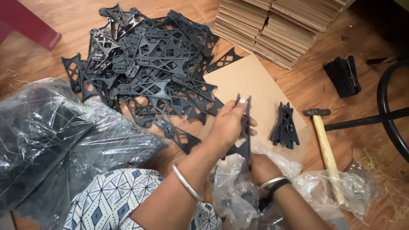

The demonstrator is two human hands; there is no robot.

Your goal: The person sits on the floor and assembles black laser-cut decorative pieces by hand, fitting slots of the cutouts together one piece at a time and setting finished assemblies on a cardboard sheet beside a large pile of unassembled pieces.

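My left hand (pixel 229 123) grips the upper part of a flat black plastic bracket (pixel 246 127) held edge-on and upright. My right hand (pixel 260 167) holds the same bracket's lower end, just above a crumpled clear plastic bag (pixel 230 187). Both wrists wear metal bangles. A large heap of the same black brackets (pixel 149 64) lies on the wooden floor beyond my hands. A small neat stack of brackets (pixel 284 125) stands on a flat cardboard sheet (pixel 251 81) to the right.
A wooden-handled hammer (pixel 326 147) lies at the right. Stacked flat cardboard (pixel 272 25) sits at the top. Plastic-wrapped bundles (pixel 42 136) fill the left. Another dark bundle (pixel 343 76) and a black metal ring frame (pixel 390 110) are at the far right.
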